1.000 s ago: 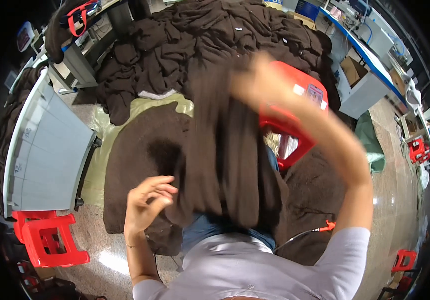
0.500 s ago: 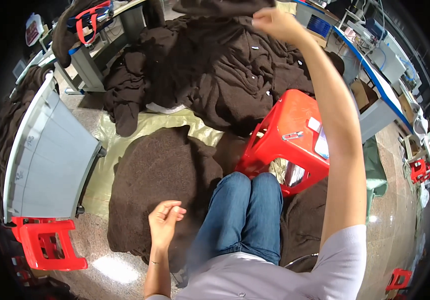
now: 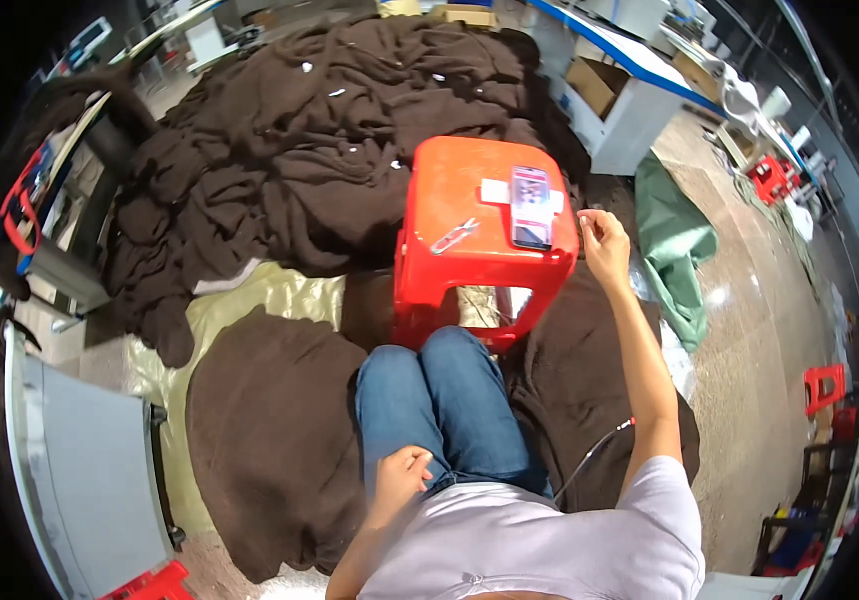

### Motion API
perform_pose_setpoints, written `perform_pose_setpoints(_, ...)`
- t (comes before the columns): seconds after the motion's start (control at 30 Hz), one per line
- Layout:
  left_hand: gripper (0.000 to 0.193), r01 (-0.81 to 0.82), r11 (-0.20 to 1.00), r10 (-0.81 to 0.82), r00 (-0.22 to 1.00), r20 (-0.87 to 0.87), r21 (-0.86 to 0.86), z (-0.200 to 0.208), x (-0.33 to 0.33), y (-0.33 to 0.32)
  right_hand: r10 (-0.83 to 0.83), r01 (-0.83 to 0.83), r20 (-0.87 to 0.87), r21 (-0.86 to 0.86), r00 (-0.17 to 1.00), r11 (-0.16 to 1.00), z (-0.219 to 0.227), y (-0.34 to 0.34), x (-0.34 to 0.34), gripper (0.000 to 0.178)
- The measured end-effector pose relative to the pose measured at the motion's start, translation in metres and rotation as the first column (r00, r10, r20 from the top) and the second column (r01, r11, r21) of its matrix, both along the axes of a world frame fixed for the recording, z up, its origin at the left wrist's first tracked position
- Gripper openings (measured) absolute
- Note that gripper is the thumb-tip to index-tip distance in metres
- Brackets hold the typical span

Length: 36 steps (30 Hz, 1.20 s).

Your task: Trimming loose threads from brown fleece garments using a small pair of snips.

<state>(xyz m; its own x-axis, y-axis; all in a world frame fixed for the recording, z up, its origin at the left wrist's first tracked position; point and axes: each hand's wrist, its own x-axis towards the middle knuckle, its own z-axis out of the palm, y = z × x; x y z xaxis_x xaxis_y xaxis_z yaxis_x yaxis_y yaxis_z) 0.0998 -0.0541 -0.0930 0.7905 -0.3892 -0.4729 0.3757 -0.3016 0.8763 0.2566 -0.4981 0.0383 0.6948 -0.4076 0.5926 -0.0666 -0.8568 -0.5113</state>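
My left hand [image 3: 401, 479] hovers over my left thigh, its fingers curled in with nothing seen in them. My right hand [image 3: 606, 248] is raised just right of the red plastic stool [image 3: 428, 185], fingers loosely bent and apart, holding nothing I can see. A pair of thread snips [image 3: 455, 236] and a smartphone [image 3: 531, 208] on white paper lie on the stool seat. Dark brown fabric [image 3: 270, 430] is heaped left of my legs. More brown fabric [image 3: 590, 375] lies to their right, under my right forearm.
A large pile of brown garments [image 3: 330, 130] with small white tags spreads beyond the stool, beside yellowish sheeting [image 3: 250, 305]. A grey wheeled bin [image 3: 90, 450] stands at left. Green cloth [image 3: 675, 255] and a blue-edged table [image 3: 630, 50] are at right.
My right hand has come down from above the far pile to beside the stool, and the dark cloth near it is gone from there. My left hand has drawn toward my lap. The view has turned right.
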Motion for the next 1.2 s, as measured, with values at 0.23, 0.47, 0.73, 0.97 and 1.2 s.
perform_pose_setpoints(0.23,0.019,-0.021,0.999,0.015,0.987,-0.157,-0.033,-0.002,0.022,-0.010,0.109,-0.104,0.053,-0.082,0.993,0.991,-0.026,-0.029,-0.006,0.029)
perform_pose_setpoints(0.47,0.019,-0.086,0.996,0.088,0.990,-0.114,0.017,-0.003,0.014,-0.014,0.339,-0.353,-0.167,-0.061,0.926,0.934,-0.038,-0.028,0.027,0.050)
perform_pose_setpoints(0.73,0.019,-0.084,0.995,0.088,0.991,-0.099,0.051,-0.002,0.013,-0.016,0.064,-0.098,-0.164,-0.210,0.984,0.973,-0.058,-0.036,0.061,0.049)
perform_pose_setpoints(0.97,0.022,-0.110,0.994,0.108,0.991,-0.083,-0.019,0.018,0.008,-0.001,-0.060,0.130,0.223,-0.312,0.973,0.941,-0.018,0.017,0.034,0.026)
perform_pose_setpoints(1.2,0.009,-0.643,0.766,0.620,0.741,0.257,0.007,0.001,-0.058,0.061,0.447,-0.451,-0.073,-0.212,0.892,0.867,-0.074,0.163,-0.042,0.026)
